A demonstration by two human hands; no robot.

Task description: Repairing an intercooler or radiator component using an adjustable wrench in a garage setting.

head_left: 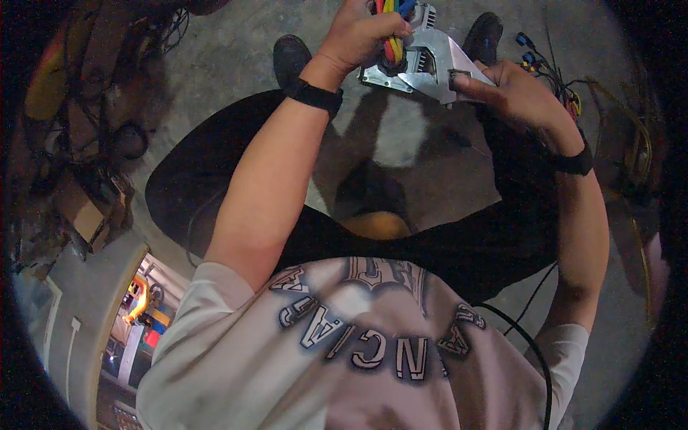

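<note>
Thick red, yellow, green and blue wires run past my left hand, whose fingers are closed around them at the top of the view. Just right of the bundle is a silver metal part with a broad angled face and dark slotted openings. My right hand grips its right end, with the thumb pressed near a small dark rectangular opening. Below the wires, a flat silver edge with small holes shows. Whether it belongs to the same part, I cannot tell.
My dark shoes rest on the grey concrete floor around the work. Loose wires with blue connectors lie at the right. Tangled dark clutter and a cardboard box line the left. A black cable runs beside my right side.
</note>
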